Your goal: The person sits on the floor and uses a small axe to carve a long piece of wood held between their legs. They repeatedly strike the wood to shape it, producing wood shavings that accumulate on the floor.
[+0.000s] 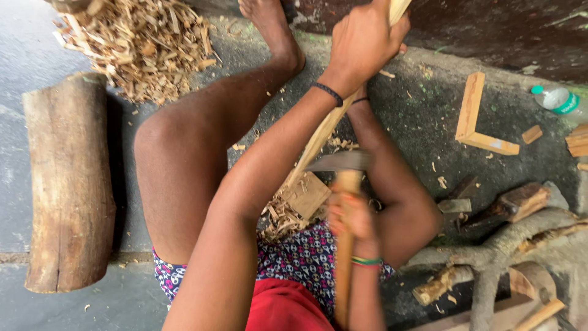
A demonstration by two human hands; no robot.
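The left hand (366,38) is closing tight around the upper end of a long pale wooden stick (318,138), fingers wrapped fully about it near the top edge of the view. The stick is running on a slant from that grip down toward the person's lap, where its lower end is resting on a small wooden block (308,195) among loose wood chips (278,217). The right hand (350,219) is gripping the wooden handle of a hatchet (343,164), fingers curled shut, with the metal head sitting just beside the stick's lower part, blade toward it. The right hand is the nearer one to that lower end. A thick log (68,181) is lying on the concrete floor (37,37) at the left, below a heap of shavings (138,46).
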